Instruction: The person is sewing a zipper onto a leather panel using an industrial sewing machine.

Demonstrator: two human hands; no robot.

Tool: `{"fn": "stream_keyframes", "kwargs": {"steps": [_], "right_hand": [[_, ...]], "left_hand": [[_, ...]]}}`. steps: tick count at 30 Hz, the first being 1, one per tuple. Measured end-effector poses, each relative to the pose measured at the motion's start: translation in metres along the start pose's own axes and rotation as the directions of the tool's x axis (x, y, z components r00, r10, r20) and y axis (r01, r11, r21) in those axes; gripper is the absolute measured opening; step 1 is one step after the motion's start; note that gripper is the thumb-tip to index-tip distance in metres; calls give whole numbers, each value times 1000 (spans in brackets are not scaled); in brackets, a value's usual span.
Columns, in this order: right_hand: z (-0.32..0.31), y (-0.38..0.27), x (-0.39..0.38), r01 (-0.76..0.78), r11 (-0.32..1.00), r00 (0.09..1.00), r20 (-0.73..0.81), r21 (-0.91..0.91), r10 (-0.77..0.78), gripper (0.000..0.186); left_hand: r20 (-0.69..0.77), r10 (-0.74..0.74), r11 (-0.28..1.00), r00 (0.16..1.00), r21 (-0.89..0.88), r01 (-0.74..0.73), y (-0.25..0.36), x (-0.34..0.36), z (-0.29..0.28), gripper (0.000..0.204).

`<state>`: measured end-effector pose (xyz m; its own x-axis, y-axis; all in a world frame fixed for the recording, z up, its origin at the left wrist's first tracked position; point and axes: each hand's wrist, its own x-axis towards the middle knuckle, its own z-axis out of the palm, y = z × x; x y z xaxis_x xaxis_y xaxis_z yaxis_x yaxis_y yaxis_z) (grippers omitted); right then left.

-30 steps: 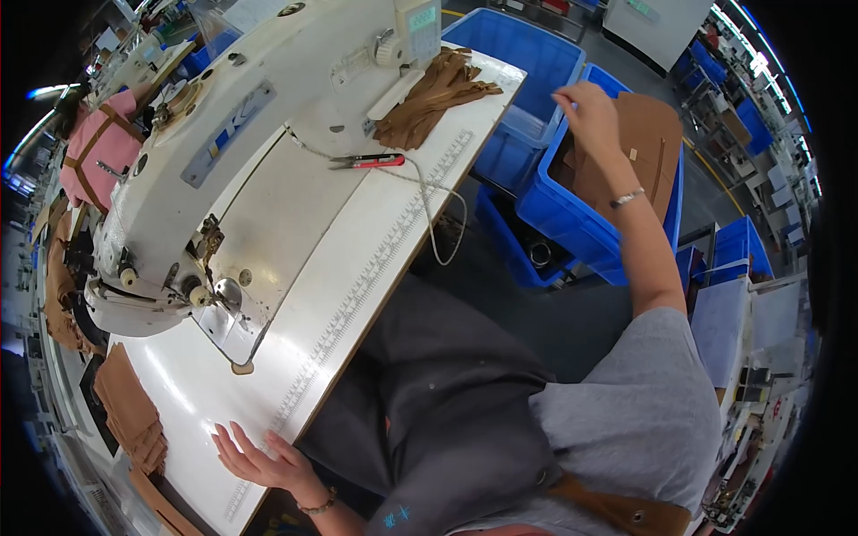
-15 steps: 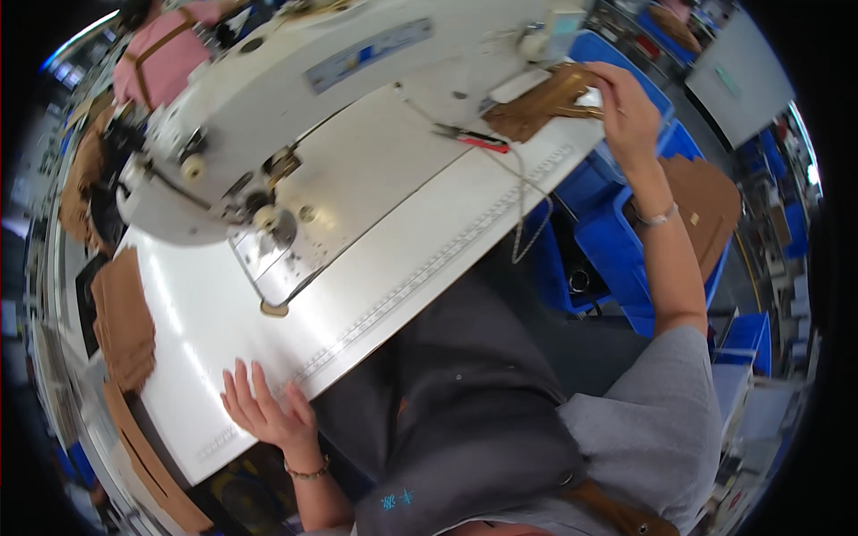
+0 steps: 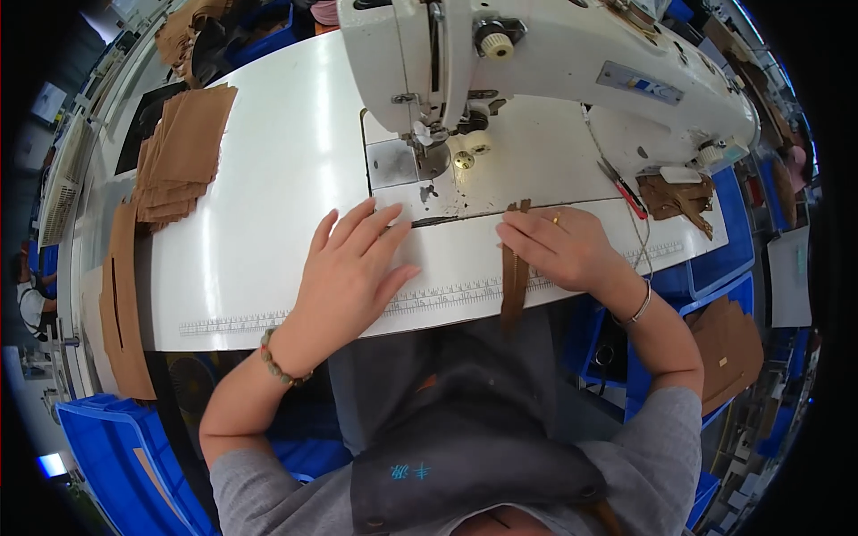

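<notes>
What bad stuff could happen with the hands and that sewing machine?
The left hand is close to the sewing machine, so its fingers might get hurt if they strayed underneath while it ran. The brown strip in the right hand hangs past the table's front edge, so it could perhaps snag. The red-handled snips lie loose nearby and might poke a reaching arm.

Tabletop (image 3: 268,259): Passages and Obstacles

Passages: bare stretch between brown stack (image 3: 183,152) and left hand (image 3: 344,277); narrower gap between left hand and brown strip (image 3: 516,286).
Obstacles: sewing machine (image 3: 554,58), stands across the far side; brown strip, overhangs front edge under right hand (image 3: 563,246); snips (image 3: 633,201) and cord (image 3: 642,234), near right hand.
</notes>
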<state>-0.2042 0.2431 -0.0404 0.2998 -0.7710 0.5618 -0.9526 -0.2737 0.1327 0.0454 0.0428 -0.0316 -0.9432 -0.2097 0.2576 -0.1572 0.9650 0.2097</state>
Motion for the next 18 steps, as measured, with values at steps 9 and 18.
{"fn": "stream_keyframes", "kwargs": {"steps": [9,18], "right_hand": [[51,21,60,244,970,969,-45,23,-243,24],[67,15,54,209,966,977,15,152,-214,20]], "left_hand": [[59,44,981,997,186,-54,-30,47,18,65],[-88,12,981,996,196,6,-37,66,36,49]]}}
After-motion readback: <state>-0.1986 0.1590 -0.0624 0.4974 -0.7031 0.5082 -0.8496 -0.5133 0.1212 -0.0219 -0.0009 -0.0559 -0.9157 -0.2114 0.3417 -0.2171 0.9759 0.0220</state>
